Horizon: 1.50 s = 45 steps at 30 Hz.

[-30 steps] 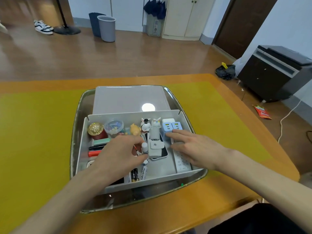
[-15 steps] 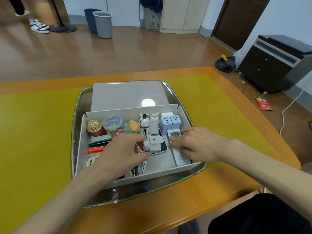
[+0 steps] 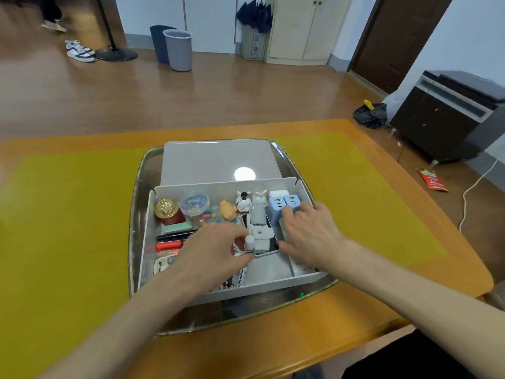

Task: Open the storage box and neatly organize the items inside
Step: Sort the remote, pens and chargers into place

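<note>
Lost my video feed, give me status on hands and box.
Left hand pinches small white-capped bottle. Right hand rests on blue chargers. White plastic storage drawer open, crowded.

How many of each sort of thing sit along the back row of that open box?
Gold-lidded red jar: 1
Clear tub of coloured clips: 1
Small animal figurines: 3, a yellow one, a black-and-white one, a white rabbit-eared one
Blue charger blocks: 2
White block behind them: 1
Total: 8
</note>
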Each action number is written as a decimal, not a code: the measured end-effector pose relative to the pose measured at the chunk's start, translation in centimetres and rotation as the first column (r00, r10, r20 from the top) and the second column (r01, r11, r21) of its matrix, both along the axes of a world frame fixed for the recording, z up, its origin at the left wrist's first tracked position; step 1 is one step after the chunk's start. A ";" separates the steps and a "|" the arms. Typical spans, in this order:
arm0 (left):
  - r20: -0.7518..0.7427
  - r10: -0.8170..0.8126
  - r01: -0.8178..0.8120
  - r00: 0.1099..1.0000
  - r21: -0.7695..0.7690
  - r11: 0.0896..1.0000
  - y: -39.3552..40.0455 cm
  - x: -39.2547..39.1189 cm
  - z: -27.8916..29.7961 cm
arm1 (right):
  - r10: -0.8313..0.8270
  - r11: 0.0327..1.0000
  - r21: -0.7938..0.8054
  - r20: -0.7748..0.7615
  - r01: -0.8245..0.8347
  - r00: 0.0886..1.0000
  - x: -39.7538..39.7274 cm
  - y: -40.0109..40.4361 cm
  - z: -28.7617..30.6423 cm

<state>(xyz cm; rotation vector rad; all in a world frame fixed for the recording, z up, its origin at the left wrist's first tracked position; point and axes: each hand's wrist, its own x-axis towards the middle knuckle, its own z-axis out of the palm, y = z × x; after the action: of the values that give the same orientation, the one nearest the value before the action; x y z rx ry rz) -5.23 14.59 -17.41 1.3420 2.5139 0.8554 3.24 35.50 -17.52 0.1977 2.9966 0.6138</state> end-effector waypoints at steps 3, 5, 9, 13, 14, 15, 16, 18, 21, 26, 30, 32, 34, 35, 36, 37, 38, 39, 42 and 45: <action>-0.007 -0.001 0.001 1.000 -0.001 1.000 -0.1 -0.1 -0.1 | -0.085 0.995 -0.044 -0.021 0.084 0.996 -0.3 0.0 -0.1; -0.013 0.003 -0.003 1.000 -0.003 1.000 -0.1 -0.2 -0.1 | -0.093 0.995 -0.024 -0.004 0.093 0.996 -0.4 -0.1 -0.1; -0.008 0.005 -0.005 1.000 -0.014 1.000 0.0 -0.4 0.2 | -0.059 0.998 -0.016 -0.027 0.059 0.998 -0.1 -0.3 0.7; -0.001 0.016 -0.016 1.000 -0.028 0.999 -0.1 -0.6 0.2 | 0.046 0.996 -0.084 0.107 -0.037 0.993 0.3 0.8 2.4; 0.000 0.019 -0.019 1.000 -0.033 0.999 -0.1 -0.6 0.2 | 0.059 0.994 -0.096 0.175 -0.043 0.983 0.4 1.3 2.8; 0.004 0.020 -0.020 1.000 -0.037 0.999 0.0 -0.7 0.2 | 0.074 0.995 -0.086 0.232 -0.055 0.970 0.4 1.6 3.1; 0.012 0.021 -0.020 1.000 -0.038 0.999 0.0 -0.7 0.1 | 0.088 0.995 -0.061 0.279 -0.073 0.956 0.4 1.8 3.2; 0.026 0.025 -0.024 0.999 -0.036 0.999 0.1 -0.7 0.0 | 0.102 0.994 -0.008 0.313 -0.105 0.944 0.4 1.9 3.0; 0.036 0.026 -0.025 0.999 -0.035 0.999 0.0 -0.7 0.0 | 0.220 0.974 0.010 0.186 -0.226 0.958 0.7 2.2 3.5; 0.051 0.059 -0.059 0.997 -0.004 0.998 -0.1 -1.3 0.3 | 0.346 0.869 -0.444 0.233 -0.218 0.909 0.3 3.3 5.0; 0.059 0.074 -0.076 0.995 0.017 0.997 -0.1 -1.5 0.2 | 0.269 0.722 -0.678 0.460 0.139 0.847 0.2 2.0 3.6; 0.066 0.060 -0.062 0.996 0.029 0.998 -0.1 -1.4 0.2 | 0.261 0.780 -0.617 0.476 0.107 0.840 0.4 1.6 2.6; 0.053 0.053 -0.055 0.997 0.033 0.998 0.0 -1.4 0.1 | 0.247 0.858 -0.514 0.447 0.021 0.860 0.4 1.3 2.0; 0.046 0.053 -0.055 0.998 0.036 0.998 0.0 -1.5 0.1 | 0.241 0.887 -0.461 0.411 -0.027 0.879 0.5 1.1 1.9; 0.045 0.053 -0.055 0.998 0.039 0.998 0.1 -1.5 0.1 | 0.233 0.909 -0.411 0.366 -0.068 0.901 0.5 0.8 1.7; 0.048 0.050 -0.052 0.998 0.041 0.998 0.1 -1.6 0.1 | 0.227 0.920 -0.379 0.316 -0.097 0.921 0.5 0.6 1.6; 0.054 0.047 -0.049 0.997 0.041 0.998 0.2 -1.6 0.2 | 0.223 0.927 -0.357 0.279 -0.115 0.934 0.6 0.6 1.4; 0.061 0.045 -0.048 0.997 0.037 0.998 0.3 -1.5 0.3 | 0.224 0.931 -0.341 0.255 -0.130 0.941 0.7 0.8 1.4; 0.098 0.038 -0.042 0.994 0.031 0.999 0.6 -1.0 0.6 | 0.263 0.924 -0.316 0.112 -0.216 0.958 1.5 1.8 2.6; 0.096 -0.009 0.006 0.995 0.033 0.999 1.7 0.0 1.0 | 0.255 0.891 -0.324 -0.225 -0.319 0.941 3.1 4.1 4.2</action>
<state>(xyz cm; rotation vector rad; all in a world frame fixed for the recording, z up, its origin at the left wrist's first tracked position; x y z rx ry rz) -5.23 16.29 -16.37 1.2870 2.4313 0.9404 6.37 39.56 -13.34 -0.2344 3.2678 0.0551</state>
